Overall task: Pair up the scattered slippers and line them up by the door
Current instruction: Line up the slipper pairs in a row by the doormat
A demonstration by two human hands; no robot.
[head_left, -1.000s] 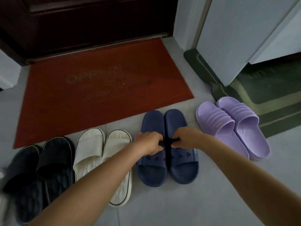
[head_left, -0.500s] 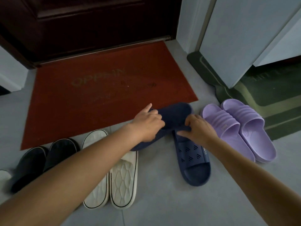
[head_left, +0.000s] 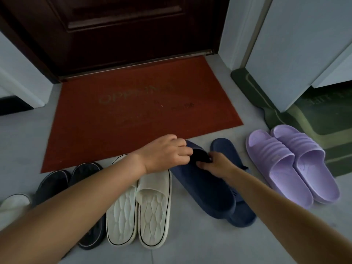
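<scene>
Together — fingers (head_left: 183, 156) round navy slipper (head_left: 205, 193)

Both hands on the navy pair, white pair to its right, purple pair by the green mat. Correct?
No. The head view shows the white pair left of the navy pair, not right. Both the left hand and right hand grip the navy pair; the purple pair sits by the green mat.

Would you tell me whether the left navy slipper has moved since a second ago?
Yes. The left navy slipper has turned askew to the red mat's edge, its near end over its mate.
</scene>
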